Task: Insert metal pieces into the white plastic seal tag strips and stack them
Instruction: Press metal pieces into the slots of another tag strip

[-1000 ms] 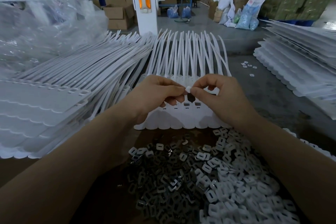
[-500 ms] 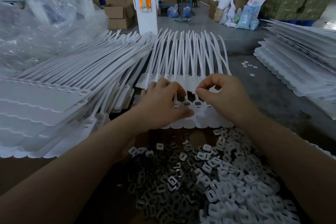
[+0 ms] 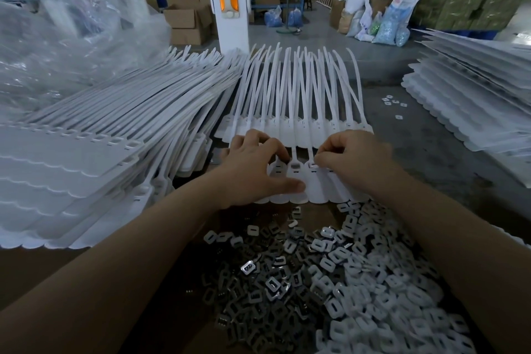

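Left hand flat, fingers spread, pressing seal tag strip. Right hand pinches metal piece at strip slot. Loose metal pieces near — white caps beside. Finished stacks left, right.

Factory floor: boxes, sacks.

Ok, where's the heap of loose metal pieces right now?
The metal pieces lie low and central in the head view, between the forearms, just below the tag strip under both hands, with white plastic caps heaped on their right.
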Available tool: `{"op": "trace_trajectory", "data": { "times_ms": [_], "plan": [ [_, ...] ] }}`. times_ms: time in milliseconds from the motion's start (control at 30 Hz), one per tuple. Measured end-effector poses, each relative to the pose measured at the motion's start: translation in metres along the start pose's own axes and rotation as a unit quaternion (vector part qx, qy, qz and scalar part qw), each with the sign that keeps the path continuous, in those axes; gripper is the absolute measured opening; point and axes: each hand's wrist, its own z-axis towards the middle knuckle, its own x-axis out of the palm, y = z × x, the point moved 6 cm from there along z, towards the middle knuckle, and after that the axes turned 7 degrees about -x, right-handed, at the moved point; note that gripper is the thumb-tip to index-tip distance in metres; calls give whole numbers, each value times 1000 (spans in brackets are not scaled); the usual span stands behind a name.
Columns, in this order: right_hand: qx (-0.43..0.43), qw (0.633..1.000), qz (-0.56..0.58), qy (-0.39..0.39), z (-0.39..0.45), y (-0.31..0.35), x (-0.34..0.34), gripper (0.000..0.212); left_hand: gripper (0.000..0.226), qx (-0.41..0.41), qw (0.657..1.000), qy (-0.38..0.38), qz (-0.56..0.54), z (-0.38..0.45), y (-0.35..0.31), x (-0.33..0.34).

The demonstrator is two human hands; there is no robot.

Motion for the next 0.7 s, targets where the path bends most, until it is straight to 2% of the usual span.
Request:
{"op": "trace_trajectory", "data": {
  "times_ms": [433, 700],
  "plan": [
    [2, 999, -34, 20, 3, -2, 6, 15, 63, 3, 1000, -2, 9, 1, 0, 1],
    [4, 1000, 4, 4, 1, -3, 4, 13, 62, 4, 1000, 4, 2, -1, -1, 0]
  ]
}}
